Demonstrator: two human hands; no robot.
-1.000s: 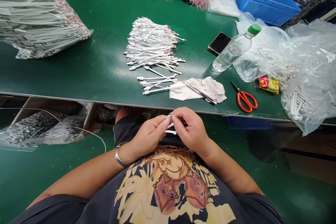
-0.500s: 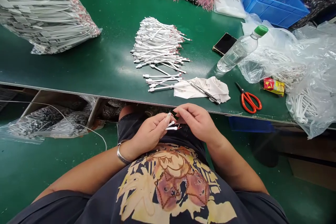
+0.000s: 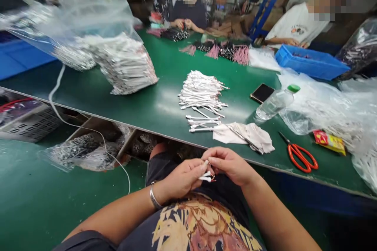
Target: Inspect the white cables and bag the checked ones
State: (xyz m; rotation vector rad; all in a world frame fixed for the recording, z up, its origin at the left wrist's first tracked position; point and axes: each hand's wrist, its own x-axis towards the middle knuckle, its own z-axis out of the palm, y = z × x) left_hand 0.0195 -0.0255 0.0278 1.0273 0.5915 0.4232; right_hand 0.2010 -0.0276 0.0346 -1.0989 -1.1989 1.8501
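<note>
My left hand (image 3: 187, 176) is closed on a few short white cables (image 3: 206, 179), whose ends with thin red wires point right. Thumb and finger of my right hand (image 3: 229, 164) pinch together right against those wire ends; the tiny spot between the fingertips is hard to make out. Both hands are over my lap, just below the table edge. Beyond them on the green table (image 3: 167, 113) lies a pile of similar white cables (image 3: 203, 90), with several more in a loose row in front. Metal tweezers (image 3: 244, 138) rest on a pale cloth (image 3: 262, 135).
Orange-handled scissors (image 3: 300, 157), a yellow-red packet (image 3: 330, 142), a clear bottle (image 3: 273, 104) and a phone (image 3: 262, 93) sit to the right. Bagged white cables (image 3: 129, 66) stand left. A blue bin (image 3: 312, 62) is at the back, where two people sit.
The camera view has tilted up and swung left, so the table's far side and co-workers show. My right hand has closed in on the wire ends at my left fingertips.
</note>
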